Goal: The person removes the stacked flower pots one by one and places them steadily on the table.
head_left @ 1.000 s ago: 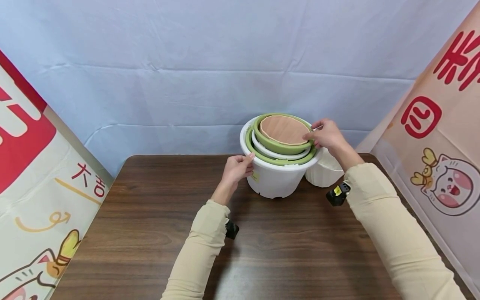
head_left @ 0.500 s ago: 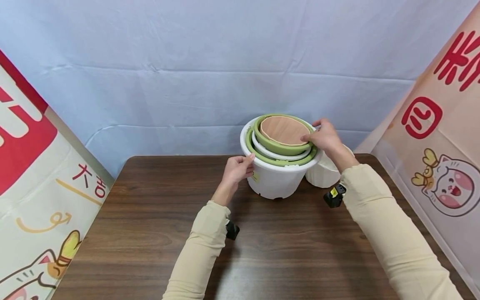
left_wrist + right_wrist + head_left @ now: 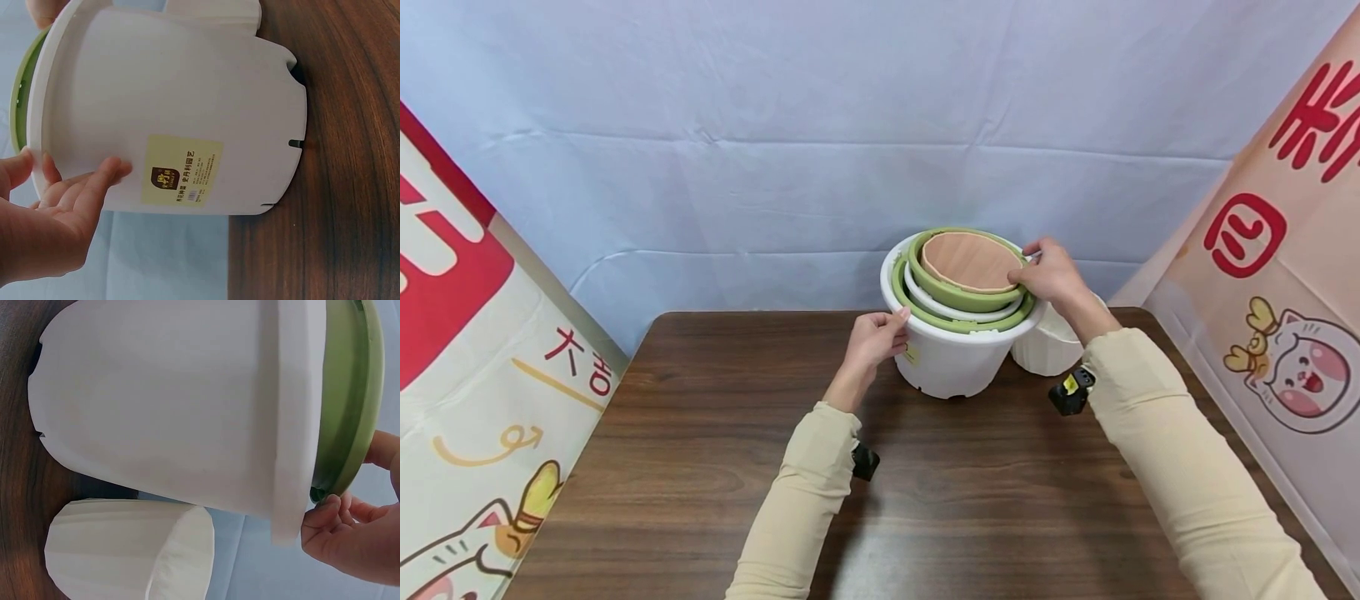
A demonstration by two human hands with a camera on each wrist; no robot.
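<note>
A large white flower pot (image 3: 951, 367) stands on the table, with smaller pots nested in it. Inside it show a lower green pot (image 3: 940, 322), a white pot rim (image 3: 921, 297) and an upper green pot (image 3: 958, 296). A round wood-grain surface (image 3: 972, 260) fills the topmost opening. My left hand (image 3: 874, 337) pinches the big pot's rim, its thumb on the rim and fingers against the outer wall near a yellow label (image 3: 181, 170). With thumb and fingers, my right hand (image 3: 1054, 275) pinches the upper green pot's right rim; those fingertips partly show in the right wrist view.
A smaller ribbed white pot (image 3: 112, 540) stands behind and right of the big one, partly hidden by it. The dark wooden table (image 3: 722, 433) ends at a pale blue cloth (image 3: 775, 183). Printed banners flank both sides.
My right hand has shifted slightly left and down along the green rim, its wrist moving left. My left hand and the nested pots look the same.
</note>
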